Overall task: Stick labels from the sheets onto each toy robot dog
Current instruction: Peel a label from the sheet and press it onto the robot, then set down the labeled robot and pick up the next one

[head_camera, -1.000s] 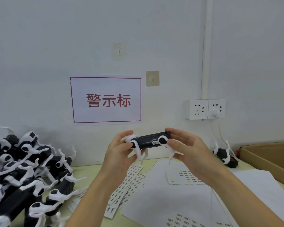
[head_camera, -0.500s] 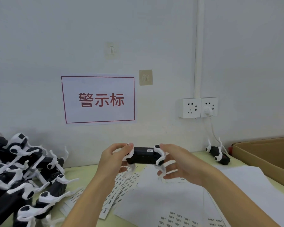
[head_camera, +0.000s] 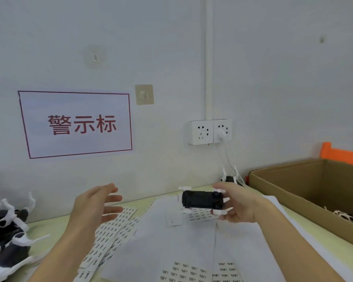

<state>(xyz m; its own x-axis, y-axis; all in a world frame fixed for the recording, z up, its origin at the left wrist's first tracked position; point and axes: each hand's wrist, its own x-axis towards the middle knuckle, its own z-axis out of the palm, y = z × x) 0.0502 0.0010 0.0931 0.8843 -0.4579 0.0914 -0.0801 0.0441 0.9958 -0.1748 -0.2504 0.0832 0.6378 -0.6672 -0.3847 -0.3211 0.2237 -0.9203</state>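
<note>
Black-bodied, white-legged toy dog (head_camera: 201,199) gripped in right hand (head_camera: 237,206); left hand (head_camera: 94,204) spread, empty.

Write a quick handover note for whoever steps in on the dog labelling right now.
Left hand: open, holds nothing.
Right hand: grips one toy robot dog above the label sheets.
Dogs pile lies at the left of the table; one dog sits by the wall; the cardboard box at the right holds more.
Done: cannot tell if the held dog carries a label.
Left: label the pile.
</note>
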